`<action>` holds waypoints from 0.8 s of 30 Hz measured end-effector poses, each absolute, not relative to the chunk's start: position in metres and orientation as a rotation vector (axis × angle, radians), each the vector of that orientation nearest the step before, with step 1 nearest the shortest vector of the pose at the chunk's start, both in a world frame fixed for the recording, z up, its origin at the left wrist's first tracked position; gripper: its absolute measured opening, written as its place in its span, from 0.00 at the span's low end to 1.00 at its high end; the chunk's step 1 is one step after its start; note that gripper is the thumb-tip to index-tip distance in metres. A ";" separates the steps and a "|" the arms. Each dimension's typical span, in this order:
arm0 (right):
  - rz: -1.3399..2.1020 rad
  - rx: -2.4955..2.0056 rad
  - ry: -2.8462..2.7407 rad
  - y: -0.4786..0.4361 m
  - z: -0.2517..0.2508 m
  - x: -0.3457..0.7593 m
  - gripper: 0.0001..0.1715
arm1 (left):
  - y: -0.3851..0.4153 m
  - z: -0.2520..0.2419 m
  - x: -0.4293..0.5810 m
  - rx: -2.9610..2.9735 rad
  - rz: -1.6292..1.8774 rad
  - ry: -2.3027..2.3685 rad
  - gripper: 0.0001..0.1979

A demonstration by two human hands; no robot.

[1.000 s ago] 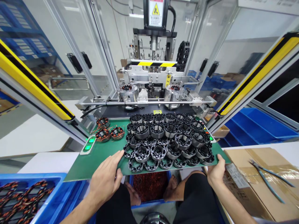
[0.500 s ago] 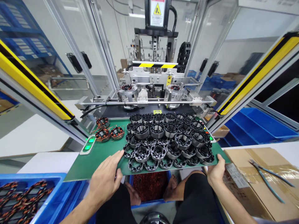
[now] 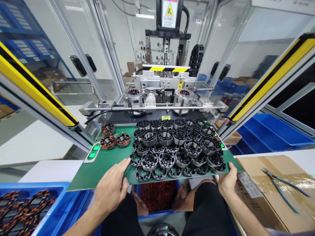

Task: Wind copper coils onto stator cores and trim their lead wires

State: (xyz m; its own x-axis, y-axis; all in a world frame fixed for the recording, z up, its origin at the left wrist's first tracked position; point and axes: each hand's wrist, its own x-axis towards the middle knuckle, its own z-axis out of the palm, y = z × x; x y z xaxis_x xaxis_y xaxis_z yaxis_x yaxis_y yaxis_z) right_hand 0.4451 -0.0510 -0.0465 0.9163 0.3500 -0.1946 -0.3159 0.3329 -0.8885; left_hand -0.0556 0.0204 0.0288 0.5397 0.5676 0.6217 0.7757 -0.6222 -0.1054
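My left hand [image 3: 110,183] lies on the green tabletop [image 3: 88,173] with its fingers stretched out. The fingertips touch or nearly touch a bare stator core [image 3: 135,158] at the left edge of the stacked group. At the tabletop's front right edge, my right hand [image 3: 227,180] grips the edge, with some fingers hidden. Between my hands, several black-and-silver stator cores [image 3: 166,159] sit in rows, some stacked on others. Several copper-wound stators [image 3: 123,140] with loose wire ends stand at the back left of the tabletop.
Behind the tabletop stands a winding machine [image 3: 162,80] with a wound stator [image 3: 184,92] on its right holder. Yellow-black posts [image 3: 36,88] flank me. A blue bin [image 3: 56,196] of wound stators is at left; pliers [image 3: 280,188] lie on a cardboard box [image 3: 268,209] at right.
The machine's upper head and striped crossbar have shifted slightly to the right. My hands and the stator cores have not visibly moved.
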 end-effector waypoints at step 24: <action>0.419 -1.150 -0.032 -0.051 -0.045 0.444 0.23 | 0.019 0.030 -0.054 -2.412 -0.771 -1.109 0.40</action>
